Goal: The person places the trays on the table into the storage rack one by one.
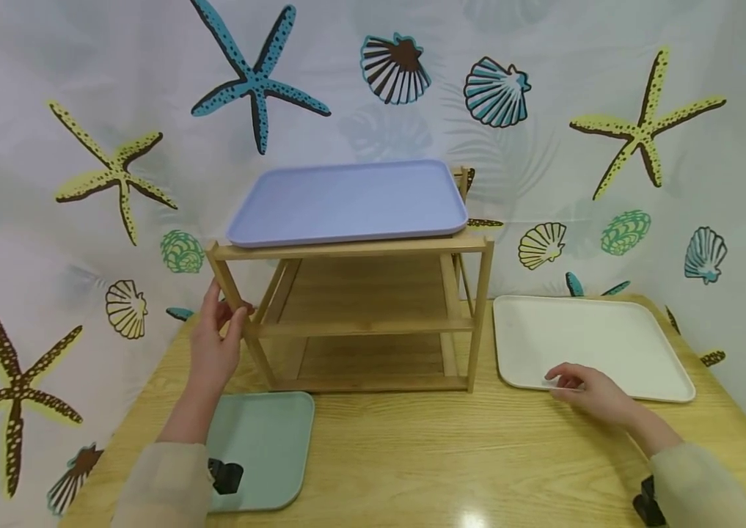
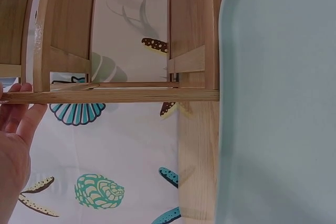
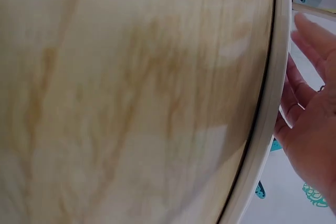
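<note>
Under both hands, a wooden table [image 1: 412, 447] backed by a curtain [image 1: 610, 88] printed with starfish and shells. Between the 2 hands, a bamboo shelf rack [image 1: 359, 315] with 3 levels, upright. On its top level, above and to the right of the left hand, a lavender tray [image 1: 346, 202] lying flat. Under the fingertips of the right hand, a white tray [image 1: 597, 345] flat on the table, just right of the rack. Below the left wrist, a mint-green tray [image 1: 267, 447] at the table's near edge, partly hidden by the sleeve. Left hand [image 1: 214, 348] around the rack's front left post, thumb and fingers curled on it. Right hand [image 1: 587, 392] loosely spread, fingers resting on the white tray's near left rim, gripping nothing.
</note>
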